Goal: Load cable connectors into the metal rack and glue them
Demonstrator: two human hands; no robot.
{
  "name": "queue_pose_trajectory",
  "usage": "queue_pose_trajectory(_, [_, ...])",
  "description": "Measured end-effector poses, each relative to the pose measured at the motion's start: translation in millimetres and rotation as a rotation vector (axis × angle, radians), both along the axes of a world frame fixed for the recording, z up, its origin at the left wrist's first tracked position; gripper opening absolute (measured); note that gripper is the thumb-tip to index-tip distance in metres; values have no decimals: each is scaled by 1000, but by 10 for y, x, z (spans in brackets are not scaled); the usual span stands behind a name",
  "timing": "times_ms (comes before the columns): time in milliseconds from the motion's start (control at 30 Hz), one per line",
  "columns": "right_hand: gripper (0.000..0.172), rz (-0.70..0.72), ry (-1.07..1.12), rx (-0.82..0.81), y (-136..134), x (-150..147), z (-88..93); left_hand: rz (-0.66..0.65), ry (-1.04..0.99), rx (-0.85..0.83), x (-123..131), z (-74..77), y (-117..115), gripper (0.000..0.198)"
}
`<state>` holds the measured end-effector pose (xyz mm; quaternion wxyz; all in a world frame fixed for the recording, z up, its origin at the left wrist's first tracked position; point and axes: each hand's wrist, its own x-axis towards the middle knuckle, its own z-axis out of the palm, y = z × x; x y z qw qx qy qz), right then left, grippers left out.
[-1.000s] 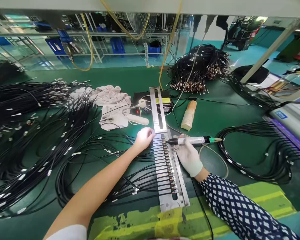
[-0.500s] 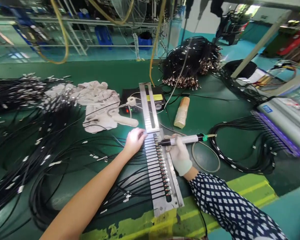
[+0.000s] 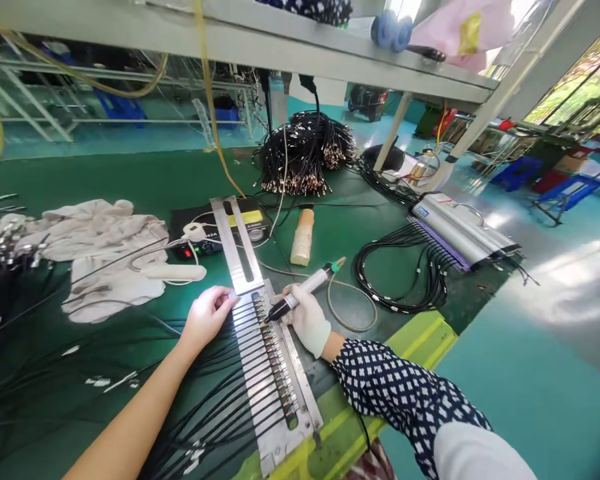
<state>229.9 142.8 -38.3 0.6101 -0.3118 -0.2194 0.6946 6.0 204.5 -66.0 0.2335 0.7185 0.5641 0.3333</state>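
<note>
A long metal fixture (image 3: pixel 267 413) lies on the green table, with a row of thin black cables across it and their stripped ends lined up along its slot. My bare left hand (image 3: pixel 207 317) is at the fixture's left edge near the top cables, thumb and forefinger closed together; what lies between them I cannot make out. In my white-gloved right hand (image 3: pixel 307 320) is a pen-shaped corded tool (image 3: pixel 313 281) with a black nose, pale grey barrel and green rear end. Its nose points down at the cable ends (image 3: pixel 265 323); whether it touches them is unclear.
Behind the fixture sits a black control box (image 3: pixel 260 230) with lit indicators. White cloth gloves (image 3: pixel 105 233) lie left, a tape-wrapped block (image 3: pixel 303 237) right. A black cable bundle (image 3: pixel 300 150) is at the back; a silver machine (image 3: pixel 463 227) with cables stands right.
The view has turned right, so the table's things appear further left. The tool has tilted, its rear end higher in the picture. My left hand stays at the fixture's edge.
</note>
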Motion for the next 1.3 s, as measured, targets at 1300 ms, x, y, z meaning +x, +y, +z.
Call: queue_pose_trajectory(1300, [30,290,-59,-3,15,229,138,9,86,30,42,29,-13,10])
